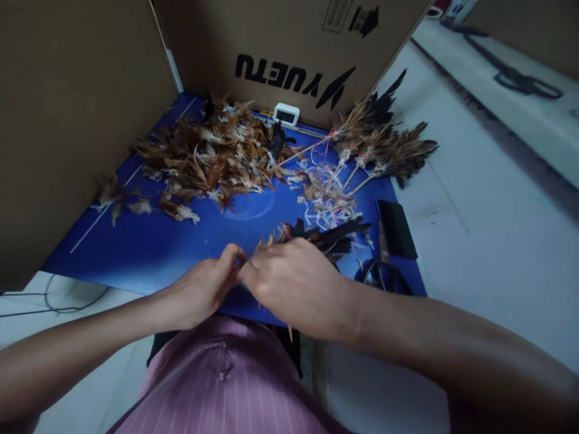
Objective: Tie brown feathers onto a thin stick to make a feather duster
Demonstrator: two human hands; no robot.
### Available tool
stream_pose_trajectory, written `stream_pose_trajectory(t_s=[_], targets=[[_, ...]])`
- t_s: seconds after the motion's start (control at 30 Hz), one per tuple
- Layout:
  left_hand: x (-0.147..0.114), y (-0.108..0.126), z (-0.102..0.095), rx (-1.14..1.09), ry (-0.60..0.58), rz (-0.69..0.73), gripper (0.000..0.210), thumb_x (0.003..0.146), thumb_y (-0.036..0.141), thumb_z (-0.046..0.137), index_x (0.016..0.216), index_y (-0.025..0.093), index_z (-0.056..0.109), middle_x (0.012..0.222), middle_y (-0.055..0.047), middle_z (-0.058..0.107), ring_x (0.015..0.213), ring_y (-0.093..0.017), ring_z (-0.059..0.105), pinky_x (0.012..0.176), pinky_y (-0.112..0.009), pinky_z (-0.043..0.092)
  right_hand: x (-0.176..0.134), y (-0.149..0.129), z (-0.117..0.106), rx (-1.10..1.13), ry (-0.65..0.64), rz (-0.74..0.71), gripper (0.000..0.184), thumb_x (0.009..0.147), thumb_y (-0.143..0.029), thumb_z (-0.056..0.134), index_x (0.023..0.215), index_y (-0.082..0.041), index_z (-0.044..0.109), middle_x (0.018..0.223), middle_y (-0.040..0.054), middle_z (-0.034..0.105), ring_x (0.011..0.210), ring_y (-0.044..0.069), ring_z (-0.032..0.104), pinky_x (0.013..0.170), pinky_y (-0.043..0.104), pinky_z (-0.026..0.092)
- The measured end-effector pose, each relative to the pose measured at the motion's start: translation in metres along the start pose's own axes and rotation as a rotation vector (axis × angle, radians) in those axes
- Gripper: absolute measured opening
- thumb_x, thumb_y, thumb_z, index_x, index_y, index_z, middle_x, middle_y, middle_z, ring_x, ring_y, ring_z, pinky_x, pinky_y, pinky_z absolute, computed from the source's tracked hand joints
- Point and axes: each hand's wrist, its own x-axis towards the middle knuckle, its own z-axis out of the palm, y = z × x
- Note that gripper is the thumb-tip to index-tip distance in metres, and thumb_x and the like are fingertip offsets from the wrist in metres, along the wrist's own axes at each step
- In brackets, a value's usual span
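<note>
My right hand (292, 280) is closed around a small feather duster (337, 238). Its dark feathers fan out to the right beyond my knuckles, with brown ones and a bit of red near the hand. A pale stick end pokes out below that hand. My left hand (205, 289) is closed in a pinch, its fingertips meeting the right hand's fingers; whatever they pinch is hidden. Ahead lies a large pile of loose brown feathers (212, 157) on the blue board (167, 253). Several feather bundles on sticks (377, 144) rest at the back right, tied with pinkish-red string.
White and pink scraps (323, 208) litter the board's right part. A black phone-like slab (398, 229) and dark-handled scissors (382, 277) lie along the right edge. A white digital timer (286, 114) stands against the cardboard box (280, 36). Another cardboard panel (67, 120) walls the left.
</note>
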Motion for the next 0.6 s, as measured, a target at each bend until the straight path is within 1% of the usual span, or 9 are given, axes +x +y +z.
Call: stream_pose_trajectory(t_s=[0.07, 0.1, 0.17, 0.2, 0.27, 0.33, 0.43, 0.53, 0.6], targets=[[0.007, 0.001, -0.002, 0.066, 0.006, 0.059, 0.02, 0.078, 0.018, 0.066, 0.096, 0.021, 0.06, 0.062, 0.003, 0.056, 0.057, -0.015, 0.048, 0.054, -0.022, 0.031, -0.002, -0.012, 0.005, -0.107, 0.077, -0.004, 0.031, 0.082, -0.001, 0.045, 0.064, -0.016, 0.066, 0.06, 0.0085, 0.064, 0.051, 0.019, 0.055, 0.045, 0.032, 0.03], [0.01, 0.0, -0.003, 0.121, 0.02, 0.095, 0.017, 0.079, 0.021, 0.065, 0.096, 0.021, 0.06, 0.064, 0.002, 0.057, 0.06, -0.015, 0.049, 0.056, -0.022, 0.033, -0.004, -0.017, 0.009, -0.178, 0.102, 0.003, 0.031, 0.081, 0.0, 0.043, 0.067, -0.014, 0.066, 0.061, 0.0094, 0.063, 0.053, 0.019, 0.055, 0.045, 0.033, 0.031], [0.014, -0.003, -0.003, 0.163, 0.083, 0.144, 0.011, 0.083, 0.028, 0.063, 0.087, 0.019, 0.062, 0.067, 0.001, 0.057, 0.064, -0.015, 0.049, 0.059, -0.022, 0.034, -0.007, -0.026, 0.018, -0.296, 0.145, 0.049, 0.029, 0.081, 0.0, 0.042, 0.074, -0.012, 0.067, 0.063, 0.0097, 0.062, 0.054, 0.02, 0.056, 0.044, 0.033, 0.034], [0.016, -0.005, -0.004, 0.162, 0.112, 0.149, 0.015, 0.085, 0.033, 0.061, 0.083, 0.018, 0.061, 0.067, 0.001, 0.055, 0.064, -0.015, 0.047, 0.058, -0.022, 0.034, -0.009, -0.029, 0.024, -0.322, 0.172, 0.088, 0.028, 0.082, -0.001, 0.042, 0.077, -0.011, 0.067, 0.064, 0.009, 0.062, 0.055, 0.02, 0.056, 0.045, 0.033, 0.036], [0.017, -0.008, -0.004, 0.098, 0.15, 0.129, 0.026, 0.087, 0.042, 0.059, 0.079, 0.017, 0.06, 0.064, 0.002, 0.049, 0.059, -0.012, 0.04, 0.054, -0.021, 0.032, -0.013, -0.034, 0.039, -0.312, 0.264, 0.189, 0.024, 0.086, -0.005, 0.044, 0.083, -0.012, 0.067, 0.065, 0.0064, 0.06, 0.058, 0.02, 0.056, 0.048, 0.033, 0.039], [0.016, -0.011, -0.004, -0.026, 0.165, 0.093, 0.032, 0.087, 0.048, 0.057, 0.078, 0.017, 0.057, 0.062, 0.004, 0.044, 0.053, -0.009, 0.033, 0.048, -0.02, 0.027, -0.015, -0.038, 0.055, -0.258, 0.399, 0.302, 0.019, 0.089, -0.01, 0.049, 0.089, -0.013, 0.067, 0.065, 0.0037, 0.06, 0.059, 0.018, 0.056, 0.052, 0.032, 0.041], [0.013, -0.01, -0.004, -0.205, 0.172, 0.032, 0.034, 0.084, 0.048, 0.062, 0.078, 0.016, 0.055, 0.061, 0.005, 0.043, 0.048, -0.006, 0.028, 0.043, -0.019, 0.021, -0.014, -0.041, 0.077, -0.078, 0.581, 0.476, 0.017, 0.091, -0.013, 0.052, 0.084, -0.016, 0.067, 0.062, 0.001, 0.059, 0.058, 0.014, 0.055, 0.058, 0.028, 0.042], [0.009, -0.008, -0.005, -0.352, 0.156, -0.044, 0.032, 0.082, 0.045, 0.066, 0.08, 0.015, 0.054, 0.064, 0.004, 0.047, 0.046, -0.004, 0.026, 0.042, -0.016, 0.018, -0.01, -0.044, 0.09, 0.348, 0.725, 0.634, 0.02, 0.092, -0.016, 0.052, 0.08, -0.018, 0.068, 0.065, 0.0011, 0.064, 0.059, 0.012, 0.058, 0.062, 0.024, 0.046], [0.008, -0.007, -0.004, -0.421, 0.158, -0.088, 0.032, 0.08, 0.043, 0.069, 0.077, 0.015, 0.052, 0.064, 0.003, 0.049, 0.046, -0.003, 0.027, 0.041, -0.015, 0.019, -0.007, -0.045, 0.095, 0.676, 0.787, 0.757, 0.017, 0.09, -0.022, 0.056, 0.081, -0.018, 0.07, 0.067, 0.0007, 0.067, 0.057, 0.011, 0.057, 0.058, 0.022, 0.046]])
